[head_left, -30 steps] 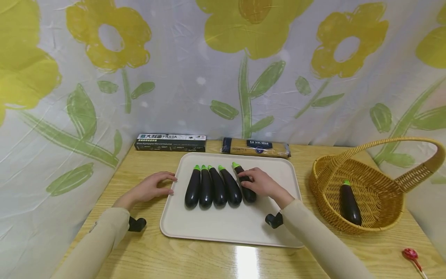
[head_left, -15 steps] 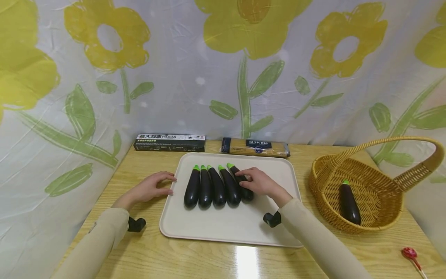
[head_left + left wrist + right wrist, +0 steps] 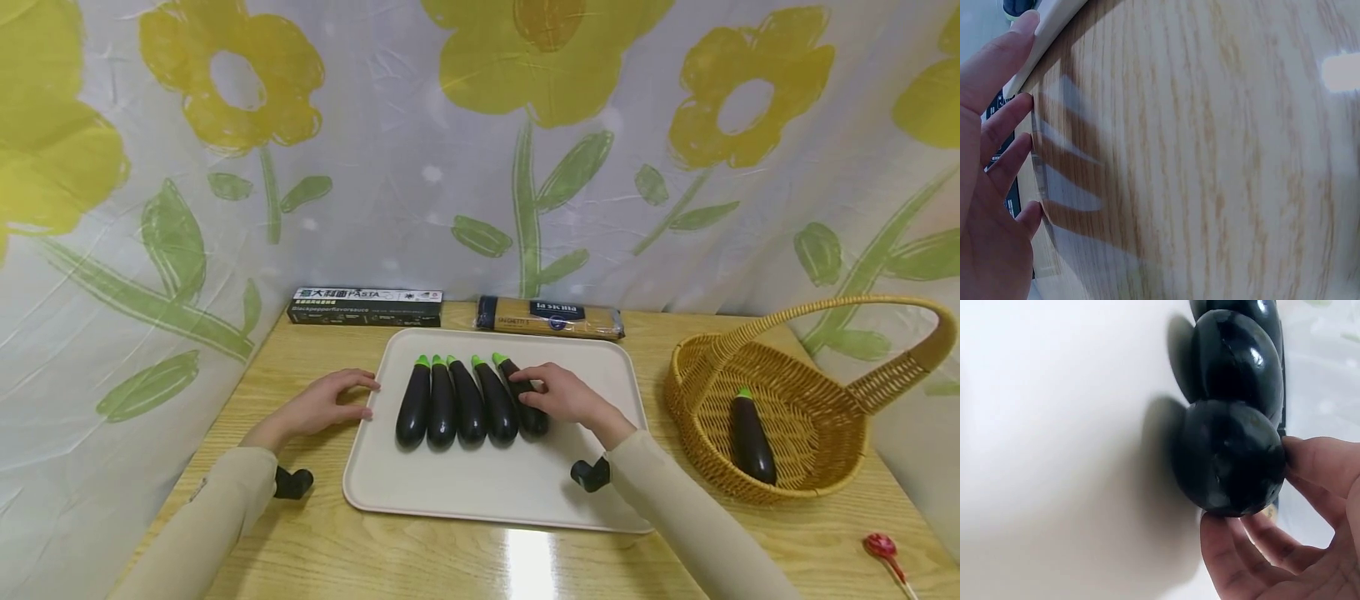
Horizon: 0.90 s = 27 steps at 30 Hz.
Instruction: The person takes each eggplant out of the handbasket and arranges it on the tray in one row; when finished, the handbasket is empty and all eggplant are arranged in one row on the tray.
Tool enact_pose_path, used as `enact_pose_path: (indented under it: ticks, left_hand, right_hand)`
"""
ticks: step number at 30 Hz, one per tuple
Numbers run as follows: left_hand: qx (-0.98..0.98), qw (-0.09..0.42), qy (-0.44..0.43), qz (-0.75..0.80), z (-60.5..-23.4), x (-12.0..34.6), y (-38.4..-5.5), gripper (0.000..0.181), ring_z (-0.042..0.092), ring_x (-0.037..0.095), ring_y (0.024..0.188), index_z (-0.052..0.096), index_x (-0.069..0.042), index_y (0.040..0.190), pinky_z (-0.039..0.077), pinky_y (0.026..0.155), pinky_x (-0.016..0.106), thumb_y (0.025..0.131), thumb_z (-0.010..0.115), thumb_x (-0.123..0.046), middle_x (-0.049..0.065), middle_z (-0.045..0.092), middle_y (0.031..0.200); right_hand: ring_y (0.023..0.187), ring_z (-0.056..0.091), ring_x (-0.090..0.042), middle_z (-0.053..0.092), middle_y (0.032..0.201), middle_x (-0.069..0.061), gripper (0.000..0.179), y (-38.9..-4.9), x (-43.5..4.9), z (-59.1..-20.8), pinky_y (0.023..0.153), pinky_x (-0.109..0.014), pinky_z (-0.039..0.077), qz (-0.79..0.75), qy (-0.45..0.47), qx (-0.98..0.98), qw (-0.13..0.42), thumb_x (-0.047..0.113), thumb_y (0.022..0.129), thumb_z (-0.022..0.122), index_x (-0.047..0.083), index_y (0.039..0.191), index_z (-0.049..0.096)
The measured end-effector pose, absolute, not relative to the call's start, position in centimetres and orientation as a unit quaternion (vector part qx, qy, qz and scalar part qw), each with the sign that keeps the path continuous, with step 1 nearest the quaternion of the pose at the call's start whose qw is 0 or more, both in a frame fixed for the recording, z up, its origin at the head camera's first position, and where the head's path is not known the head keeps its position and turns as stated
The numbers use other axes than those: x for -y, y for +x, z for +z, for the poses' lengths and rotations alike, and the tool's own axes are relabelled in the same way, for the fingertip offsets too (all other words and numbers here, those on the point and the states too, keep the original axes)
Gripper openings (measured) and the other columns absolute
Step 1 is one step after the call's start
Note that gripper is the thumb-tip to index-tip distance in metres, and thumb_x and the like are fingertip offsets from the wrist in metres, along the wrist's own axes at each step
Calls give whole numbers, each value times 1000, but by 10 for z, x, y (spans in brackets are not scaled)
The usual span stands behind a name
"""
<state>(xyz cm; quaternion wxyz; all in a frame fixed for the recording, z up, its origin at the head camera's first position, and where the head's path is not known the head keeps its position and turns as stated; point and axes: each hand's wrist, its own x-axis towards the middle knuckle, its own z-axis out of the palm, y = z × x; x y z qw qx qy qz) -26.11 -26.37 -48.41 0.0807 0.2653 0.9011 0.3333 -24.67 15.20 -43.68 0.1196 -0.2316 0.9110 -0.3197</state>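
In the head view, my right hand [image 3: 566, 393] grips the rightmost eggplant [image 3: 534, 425] of a row on a cream tray [image 3: 487, 492]. The right wrist view shows the thumb on one side of this eggplant [image 3: 1232, 459] and the fingers on the other. Its rounded end lies against the neighbouring eggplant [image 3: 1238, 359]. Several eggplants lie side by side, their green stem ends pointing away from me. My left hand [image 3: 322, 404] rests at the tray's left edge, fingers spread and loosely bent. The left wrist view has its thumb at the tray rim [image 3: 1047, 47]; nothing is held there.
A wicker basket [image 3: 686, 417] with a tall handle stands to the right and holds one eggplant [image 3: 752, 437]. Behind the tray lie a black pasta box [image 3: 365, 308] and a spaghetti packet [image 3: 551, 317]. A red lollipop [image 3: 881, 546] lies at the front right.
My right hand has slid the rightmost eggplant leftward, closer to the row, then shifted very slightly back right. The left hand has stayed at the tray's edge.
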Motion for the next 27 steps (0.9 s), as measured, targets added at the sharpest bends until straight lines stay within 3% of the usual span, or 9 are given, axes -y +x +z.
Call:
enact_pose_path:
  ticks: [16,23,27]
  left_hand:
    - [-900,81,266,337,-483,264,-262,42,41,44,132,63,-6,124,27,111,60,88,74,-24,23,51,138]
    - [-898,80,270,337,-483,264,-261,41,42,44,131,64,-6,123,28,111,60,88,75,-24,23,52,137]
    - [-898,80,270,338,-483,264,-261,42,42,44,131,64,-5,123,29,111,60,88,75,-24,23,52,137]
  right_hand:
    - [75,51,-15,62,115,-15,35,-243,-153,-439,76,-32,44,-336,-228,-905,125,14,93,65,4,127,64]
    - [67,47,-14,62,93,-13,36,-243,-153,-440,69,-30,42,-344,-231,-901,127,15,94,65,4,128,63]
    - [76,57,-16,64,108,-16,38,-239,-157,-440,76,-34,48,-350,-230,-900,119,17,94,65,5,130,63]
